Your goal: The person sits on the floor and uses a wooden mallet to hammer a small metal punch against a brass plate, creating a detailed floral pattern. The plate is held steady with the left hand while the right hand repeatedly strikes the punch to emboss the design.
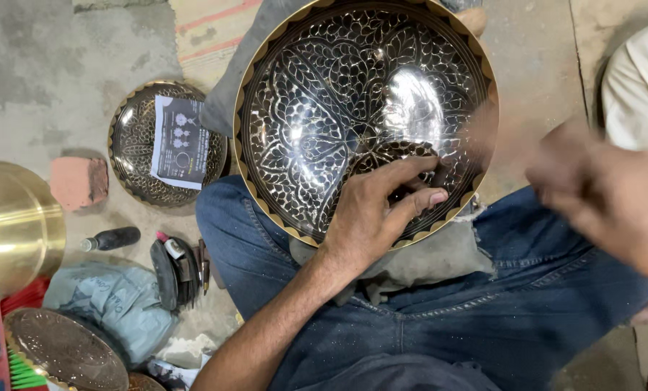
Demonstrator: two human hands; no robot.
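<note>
My left hand (pixel 378 210) presses flat on the engraved brass bowl (pixel 338 94), upper centre of the frame, propped on my lap. My right hand (pixel 599 192), blurred at right; grip unreadable.

One view only, from the head. Camera looks almost straight down onto the sitter's lap, close in. An engraved bowl (pixel 364 119) fills the upper centre of the frame, blue jeans (pixel 527 304) the lower half. Concrete floor (pixel 34 80) at upper left, with a smaller plate (pixel 132 145) lying there. No second view to compare.
</note>
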